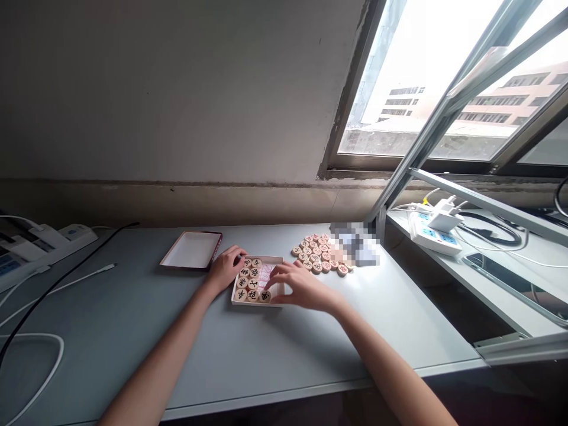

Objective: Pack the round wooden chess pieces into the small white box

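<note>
We have the box (pixel 236 299) between our two hands on the bench (pixel 284 355), with pieces (pixel 252 284) lying flat inside it. Two columns of four dark-lettered pieces fill the box's left part, and one more lies beside them along its near wall. To the right of those columns, we see a pink-patterned sheet (pixel 265 273) on the box's floor.

Our left hand (pixel 225 269) rests at the box's left wall, toward its far corner, fingers bent and close together — whether they pinch the wall, we cannot tell. Our right hand (pixel 299 284) reaches over the box's right wall, fingers curved and parted, the tips right by the single piece at the near wall — whether they grip it, we cannot tell.

Beyond the box and to its right, we see a cluster of loose pieces (pixel 315 257), several lettered in red. The lid (pixel 190 251) lies left of the box, hollow side up. Well to the box's right, a phone (pixel 519 287) and a power strip (pixel 432 232) rest on a shelf (pixel 470 272).
</note>
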{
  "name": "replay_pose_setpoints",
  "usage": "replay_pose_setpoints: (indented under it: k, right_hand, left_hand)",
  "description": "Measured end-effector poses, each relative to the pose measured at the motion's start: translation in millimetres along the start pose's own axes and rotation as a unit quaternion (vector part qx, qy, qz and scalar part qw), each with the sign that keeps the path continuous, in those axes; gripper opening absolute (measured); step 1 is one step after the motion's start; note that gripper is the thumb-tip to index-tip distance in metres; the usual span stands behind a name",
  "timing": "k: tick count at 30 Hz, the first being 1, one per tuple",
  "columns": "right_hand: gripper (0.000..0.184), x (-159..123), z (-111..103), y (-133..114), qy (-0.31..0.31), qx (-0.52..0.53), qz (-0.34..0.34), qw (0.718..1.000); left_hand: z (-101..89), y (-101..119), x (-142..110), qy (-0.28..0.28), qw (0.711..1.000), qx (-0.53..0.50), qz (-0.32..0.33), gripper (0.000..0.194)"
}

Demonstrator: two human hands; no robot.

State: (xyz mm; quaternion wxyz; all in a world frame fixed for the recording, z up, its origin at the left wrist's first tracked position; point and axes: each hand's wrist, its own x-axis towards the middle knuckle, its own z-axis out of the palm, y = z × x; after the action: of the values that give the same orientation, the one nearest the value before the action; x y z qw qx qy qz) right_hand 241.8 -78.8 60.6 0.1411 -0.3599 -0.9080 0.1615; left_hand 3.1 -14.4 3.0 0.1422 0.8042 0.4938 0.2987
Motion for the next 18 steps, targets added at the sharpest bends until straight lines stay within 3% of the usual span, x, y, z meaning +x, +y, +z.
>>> replay_pose_setpoints:
  k: [5, 14, 18]
  right_hand:
    - [0.026, 6.1, 16.2, -12.0, -0.019, -0.042, 0.008, 0.999]
    - [0.015, 6.5, 16.0, 1.0, -0.02, -0.032, 0.004, 0.999]
    - [0.016, 7.5, 14.0, -0.4, 0.018, 0.003, 0.029, 0.999]
  left_hand:
    - [-0.7, 1.0, 0.2, 0.0, 1.0, -0.003, 0.0, 0.018]
    - [0.2, -1.0, 0.3, -0.001, 1.0, -0.001, 0.001, 0.017]
    - [0.6, -1.0, 0.5, -0.002, 1.0, 0.007, 0.004, 0.017]
